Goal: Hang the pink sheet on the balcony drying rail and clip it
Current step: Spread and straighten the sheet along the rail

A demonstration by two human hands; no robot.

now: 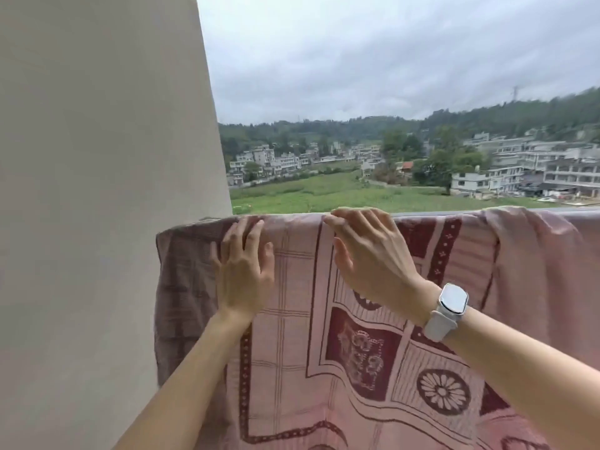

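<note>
The pink sheet (292, 319), patterned with dark red squares and flowers, hangs draped over the balcony rail (581, 210), which shows as a grey bar only at the far right. My left hand (243, 271) lies flat on the sheet near its left end, fingers spread and reaching the top fold. My right hand (367, 254), with a white watch on the wrist, hovers open at the top fold, fingertips at the rail line. Neither hand grips anything. No clip is in view.
A beige wall (97, 190) fills the left side, right beside the sheet's left edge. Beyond the rail lie a green field, houses and wooded hills under a grey sky. The sheet bunches into folds at the right (535, 254).
</note>
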